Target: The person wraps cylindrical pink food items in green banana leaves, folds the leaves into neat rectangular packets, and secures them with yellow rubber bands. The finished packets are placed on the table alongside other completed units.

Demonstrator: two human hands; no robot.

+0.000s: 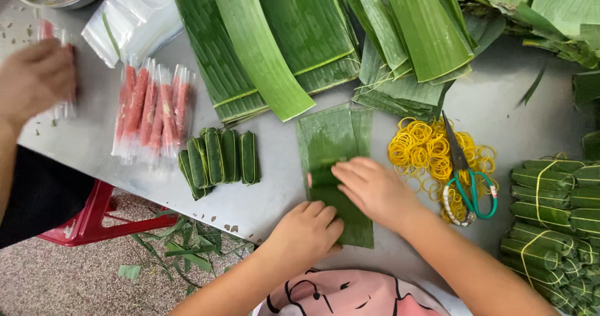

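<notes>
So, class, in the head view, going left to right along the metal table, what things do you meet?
Another person's hand → pink sausages in clear wrappers → small leaf-wrapped rolls → banana leaf strip under both hands → yellow rubber bands → scissors → tied green bundles.

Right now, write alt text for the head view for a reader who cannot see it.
Two bare hands, left hand and right hand, press a banana leaf strip on a grey table. Small leaf-wrapped rolls, plastic-sleeved red sticks, yellow rubber bands and scissors lie around; another person's hand is at far left.
</notes>
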